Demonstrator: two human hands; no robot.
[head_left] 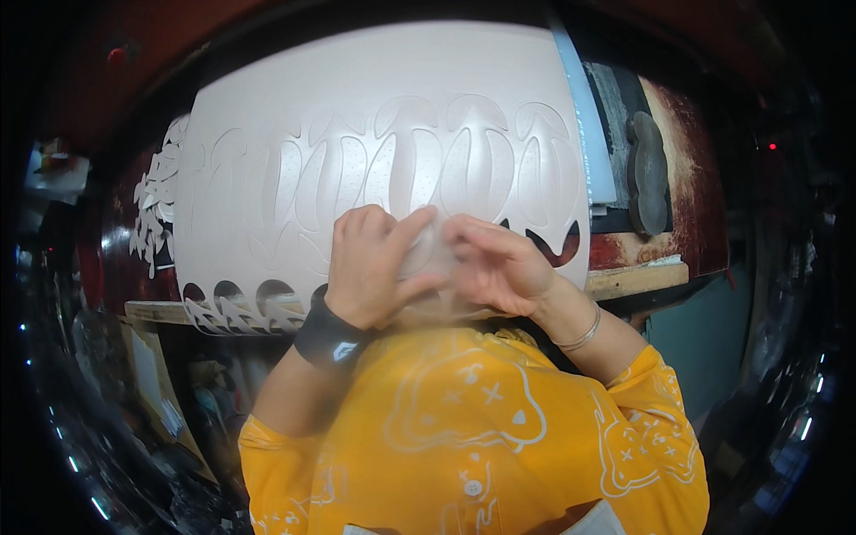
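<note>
A large pale sheet (259, 76), scored with rows of insole-like outlines, lies over the bench in front of me. My left hand (370, 263), with a black band at the wrist, is over the sheet's near part. Its index finger and thumb curve around a small pale cut piece (426, 256), which is blurred. Facing it from the other side, my right hand (501, 265) has bent fingers close to that piece. Motion smears those fingertips, so their grip is unclear. Dark cut-out holes (557, 248) show along the near edge of the sheet.
Pale offcuts (160, 201) are heaped at the left of the sheet. On the right are a light blue sheet (593, 143) and a dark sole-shaped piece (648, 174) on a black mat. The wooden bench edge (637, 279) runs along the near side.
</note>
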